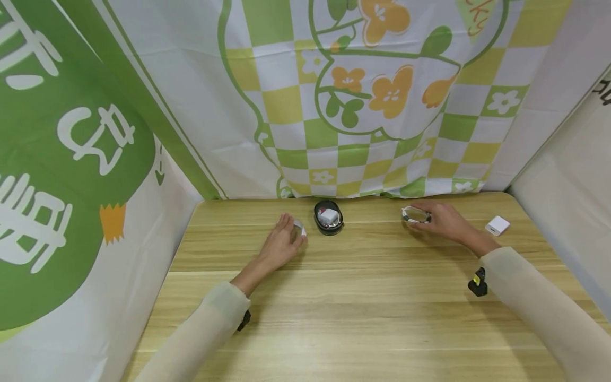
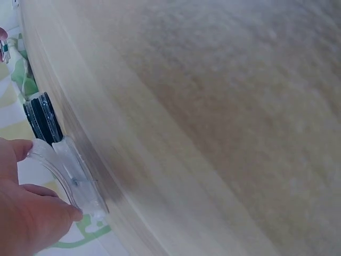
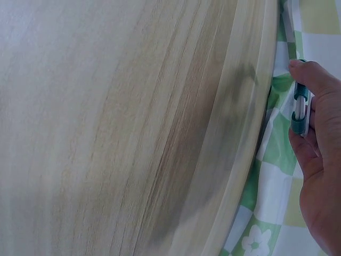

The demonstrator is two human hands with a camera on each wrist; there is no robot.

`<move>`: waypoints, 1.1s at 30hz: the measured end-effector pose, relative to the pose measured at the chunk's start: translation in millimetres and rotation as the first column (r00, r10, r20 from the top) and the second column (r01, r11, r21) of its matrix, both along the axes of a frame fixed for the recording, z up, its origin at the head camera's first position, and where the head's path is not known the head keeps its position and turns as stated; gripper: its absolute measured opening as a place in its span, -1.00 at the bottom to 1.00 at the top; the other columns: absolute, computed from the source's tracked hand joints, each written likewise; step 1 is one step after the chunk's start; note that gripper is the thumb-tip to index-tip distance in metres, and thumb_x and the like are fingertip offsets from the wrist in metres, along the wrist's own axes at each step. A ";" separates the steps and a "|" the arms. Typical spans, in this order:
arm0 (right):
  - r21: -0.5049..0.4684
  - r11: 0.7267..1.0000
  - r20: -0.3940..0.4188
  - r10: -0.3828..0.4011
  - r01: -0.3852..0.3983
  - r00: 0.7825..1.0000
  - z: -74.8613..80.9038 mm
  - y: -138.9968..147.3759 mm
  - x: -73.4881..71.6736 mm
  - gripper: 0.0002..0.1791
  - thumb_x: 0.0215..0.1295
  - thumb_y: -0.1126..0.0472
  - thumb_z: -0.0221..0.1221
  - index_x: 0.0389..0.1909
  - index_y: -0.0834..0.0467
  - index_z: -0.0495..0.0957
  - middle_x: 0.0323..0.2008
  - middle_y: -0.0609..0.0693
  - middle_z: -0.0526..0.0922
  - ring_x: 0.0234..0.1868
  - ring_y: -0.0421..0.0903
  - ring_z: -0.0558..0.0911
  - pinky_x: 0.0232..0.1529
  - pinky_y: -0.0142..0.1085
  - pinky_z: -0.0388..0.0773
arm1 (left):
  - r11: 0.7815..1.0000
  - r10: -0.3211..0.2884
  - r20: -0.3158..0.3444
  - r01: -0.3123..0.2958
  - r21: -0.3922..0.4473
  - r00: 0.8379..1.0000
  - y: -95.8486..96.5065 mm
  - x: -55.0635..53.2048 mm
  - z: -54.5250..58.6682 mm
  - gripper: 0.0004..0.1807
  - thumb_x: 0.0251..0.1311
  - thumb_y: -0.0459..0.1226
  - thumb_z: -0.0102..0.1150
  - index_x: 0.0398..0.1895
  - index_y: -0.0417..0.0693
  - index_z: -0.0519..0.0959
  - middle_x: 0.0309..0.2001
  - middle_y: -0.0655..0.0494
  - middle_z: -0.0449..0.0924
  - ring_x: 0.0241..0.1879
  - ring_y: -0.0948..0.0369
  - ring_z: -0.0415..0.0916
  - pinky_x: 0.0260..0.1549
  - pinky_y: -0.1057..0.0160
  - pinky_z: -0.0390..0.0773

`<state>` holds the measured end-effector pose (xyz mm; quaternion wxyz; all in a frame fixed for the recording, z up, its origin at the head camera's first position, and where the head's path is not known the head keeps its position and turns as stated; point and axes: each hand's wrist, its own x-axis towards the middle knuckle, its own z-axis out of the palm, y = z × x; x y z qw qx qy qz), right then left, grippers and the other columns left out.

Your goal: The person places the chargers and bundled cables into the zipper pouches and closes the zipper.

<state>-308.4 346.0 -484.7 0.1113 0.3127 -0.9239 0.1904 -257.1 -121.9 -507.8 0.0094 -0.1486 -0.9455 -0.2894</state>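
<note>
Across the wooden table [image 1: 353,302], the left hand [image 1: 279,246] and right hand [image 1: 445,221] are both pinching — open black case [image 1: 329,231] between them, green-tied white cable loop [image 3: 300,108] in the right's fingers, pale curved strip [image 2: 52,161] in the left's — with a white charger [image 1: 497,226] at far right.

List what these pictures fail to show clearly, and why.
Head view: part of the white item is hidden by the left hand.
Head view: the white block in the black case hides whatever lies beneath.
Right wrist view: the right edge cuts off the right hand.
</note>
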 end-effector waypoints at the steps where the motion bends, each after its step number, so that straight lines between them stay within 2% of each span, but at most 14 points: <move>1: -0.003 1.000 -0.007 0.008 -0.008 1.000 -0.3 -0.6 -0.1 -0.34 0.17 0.18 0.56 0.26 0.36 0.63 0.11 0.32 0.74 -0.05 0.27 0.77 -0.08 0.21 0.70 | 1.000 -0.003 0.007 0.003 0.011 1.000 -0.6 -0.1 -0.6 -0.18 0.55 -0.11 0.15 0.53 -0.59 0.12 0.59 -0.50 0.04 0.64 -0.25 -0.05 0.63 -0.14 0.02; 10: -0.008 0.999 -0.022 0.031 -0.031 0.999 0.9 -7.7 -0.9 -0.32 0.16 0.18 0.57 0.27 0.36 0.62 0.15 0.33 0.72 -0.17 0.20 0.76 -0.16 0.14 0.69 | 0.993 -0.039 0.018 0.037 0.111 0.999 -6.2 0.6 -4.0 -0.31 0.64 -0.16 -0.02 0.57 -0.51 0.15 0.61 -0.43 0.05 0.66 -0.19 -0.06 0.65 -0.10 -0.03; 13: -0.014 0.999 -0.026 0.046 -0.046 0.999 1.8 -10.6 -1.3 -0.33 0.16 0.19 0.57 0.26 0.37 0.62 0.15 0.34 0.71 -0.09 0.24 0.77 -0.10 0.18 0.70 | 0.989 -0.044 0.008 0.042 0.138 0.999 -7.8 0.9 -4.9 -0.34 0.63 -0.18 -0.02 0.57 -0.48 0.20 0.61 -0.41 0.09 0.66 -0.19 -0.02 0.64 -0.13 -0.02; 17: -0.018 0.998 -0.031 0.055 -0.055 0.998 1.4 -12.9 -2.1 -0.33 0.15 0.18 0.58 0.25 0.37 0.63 0.14 0.34 0.71 0.04 0.31 0.74 -0.01 0.23 0.70 | 0.988 -0.069 0.003 0.067 0.140 0.998 -9.8 0.7 -6.2 -0.38 0.64 -0.18 -0.03 0.58 -0.39 0.25 0.61 -0.36 0.14 0.65 -0.18 0.00 0.63 -0.19 -0.02; 21: -0.024 0.997 -0.038 0.065 -0.066 0.997 1.6 -16.3 -2.6 -0.34 0.13 0.20 0.59 0.22 0.38 0.64 0.13 0.35 0.72 0.05 0.33 0.74 -0.02 0.23 0.70 | 0.984 -0.121 -0.011 0.122 0.127 0.993 -10.8 0.3 -5.6 -0.43 0.68 -0.20 -0.11 0.59 -0.30 0.27 0.60 -0.32 0.18 0.65 -0.19 0.00 0.63 -0.23 -0.04; 24: -0.031 0.996 -0.050 0.080 -0.082 0.996 1.4 -18.7 -2.7 -0.35 0.12 0.22 0.59 0.20 0.40 0.64 0.11 0.36 0.72 0.04 0.32 0.74 -0.03 0.23 0.71 | 0.983 -0.139 -0.034 0.142 0.118 0.990 -10.8 -0.2 -5.1 -0.48 0.68 -0.23 -0.16 0.58 -0.25 0.33 0.59 -0.33 0.20 0.64 -0.21 0.03 0.63 -0.22 -0.04; 33: -0.039 0.992 -0.078 0.114 -0.118 0.990 2.6 -23.0 -0.2 -0.34 0.09 0.27 0.59 0.22 0.41 0.63 0.11 0.38 0.71 0.08 0.35 0.72 0.03 0.24 0.69 | 0.986 -0.098 -0.016 0.099 0.135 0.995 -14.7 0.0 -5.6 -0.54 0.69 -0.18 -0.18 0.49 -0.09 0.47 0.62 -0.27 0.17 0.66 -0.15 0.00 0.61 -0.25 0.02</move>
